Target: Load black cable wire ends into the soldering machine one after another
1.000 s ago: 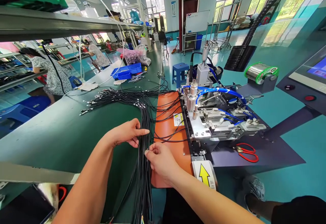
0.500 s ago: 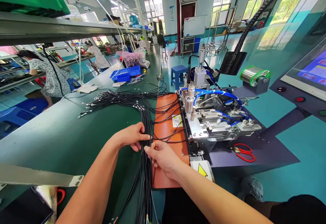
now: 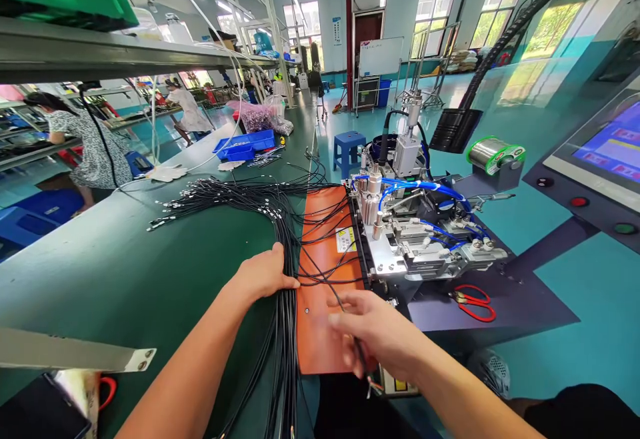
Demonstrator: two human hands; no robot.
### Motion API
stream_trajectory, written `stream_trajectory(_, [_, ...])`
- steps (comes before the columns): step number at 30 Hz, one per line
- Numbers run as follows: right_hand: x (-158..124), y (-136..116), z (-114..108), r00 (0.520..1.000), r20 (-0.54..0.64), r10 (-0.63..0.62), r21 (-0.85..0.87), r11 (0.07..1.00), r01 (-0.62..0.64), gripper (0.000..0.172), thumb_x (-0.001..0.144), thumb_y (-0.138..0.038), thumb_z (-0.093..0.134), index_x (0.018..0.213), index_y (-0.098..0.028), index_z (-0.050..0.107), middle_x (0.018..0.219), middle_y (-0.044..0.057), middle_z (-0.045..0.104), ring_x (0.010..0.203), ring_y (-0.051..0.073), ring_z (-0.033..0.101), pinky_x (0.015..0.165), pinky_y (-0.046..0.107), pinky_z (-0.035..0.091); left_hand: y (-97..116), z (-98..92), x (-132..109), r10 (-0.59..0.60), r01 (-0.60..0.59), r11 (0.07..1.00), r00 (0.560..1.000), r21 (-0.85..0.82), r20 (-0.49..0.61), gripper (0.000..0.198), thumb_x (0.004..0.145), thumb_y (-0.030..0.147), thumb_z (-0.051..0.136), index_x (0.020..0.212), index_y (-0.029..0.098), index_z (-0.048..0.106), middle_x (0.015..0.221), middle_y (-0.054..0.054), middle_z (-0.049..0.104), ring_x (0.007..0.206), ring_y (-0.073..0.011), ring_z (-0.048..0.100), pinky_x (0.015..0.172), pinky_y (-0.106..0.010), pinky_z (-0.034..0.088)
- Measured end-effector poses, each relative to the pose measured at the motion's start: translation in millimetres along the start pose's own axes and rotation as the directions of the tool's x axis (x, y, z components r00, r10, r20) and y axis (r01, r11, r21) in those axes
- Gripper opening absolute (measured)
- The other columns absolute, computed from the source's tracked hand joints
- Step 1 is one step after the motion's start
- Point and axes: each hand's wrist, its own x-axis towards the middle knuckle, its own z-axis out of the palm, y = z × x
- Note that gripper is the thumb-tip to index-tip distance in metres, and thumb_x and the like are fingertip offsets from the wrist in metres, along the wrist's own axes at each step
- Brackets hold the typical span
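Note:
A thick bundle of black cables (image 3: 287,319) runs along the green tabletop and down over its near edge. My left hand (image 3: 267,272) is closed on this bundle, thumb across the top; its other fingers are mostly hidden. Over the orange panel (image 3: 320,339), my right hand (image 3: 373,326), slightly blurred, pinches a single black cable (image 3: 336,294). Below that hand hangs the cable's end, with thin coloured wires (image 3: 371,384) showing. Farther up the table, the bundle fans out into many small white-and-silver tips (image 3: 187,196).
Right of the orange panel stands a metal fixture machine (image 3: 400,226) with blue tubes. Red-handled scissors (image 3: 475,302) lie on its base near a solder spool (image 3: 496,154). A blue tray (image 3: 245,144) sits farther back. A shelf (image 3: 100,56) overhangs the left side. Two people work beyond the table.
My right hand has moved right and toward me, away from the bundle, drawing one black cable out over the orange panel. My left hand stays on the bundle, slightly lower.

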Motion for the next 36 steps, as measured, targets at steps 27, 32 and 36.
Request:
stream_trajectory(27, [-73,64,-85,0.689,-0.600,-0.407,-0.381,0.902,0.202,0.047,0.086,-0.044,0.070,0.125,-0.022,0.058,0.100,0.008,0.068,0.081,0.018,0.063,0.075,0.029,0.056,125,99.7,-21,0.789,-0.914,0.407,0.352,-0.002,-0.504,0.020,0.098,0.022,0.045,0.088,0.016,0.061,0.077,-0.004,0.059,0.067,-0.0145,0.053,0.055,-0.027,0.040])
stream_trajectory(32, [-78,63,-90,0.673,-0.601,-0.432,-0.419,0.887,0.196,0.048,0.084,-0.042,0.072,0.125,-0.023,0.058,0.102,0.009,0.066,0.085,0.020,0.063,0.078,0.031,0.056,123,98.6,-23,0.760,-0.918,0.384,0.377,-0.102,-0.530,0.018,0.099,0.023,0.046,0.101,0.017,0.062,0.086,-0.007,0.060,0.073,-0.0150,0.056,0.062,-0.027,0.045])
stream_trajectory(36, [-78,62,-91,0.682,-0.581,-0.444,-0.422,0.881,0.215,0.045,0.084,-0.040,0.073,0.124,-0.025,0.058,0.099,0.006,0.064,0.082,0.018,0.063,0.076,0.029,0.055,123,97.4,-23,0.759,-0.928,0.349,0.362,-0.130,-0.541,0.014,0.098,0.022,0.048,0.100,0.015,0.061,0.085,-0.006,0.061,0.075,-0.0161,0.056,0.065,-0.029,0.045])
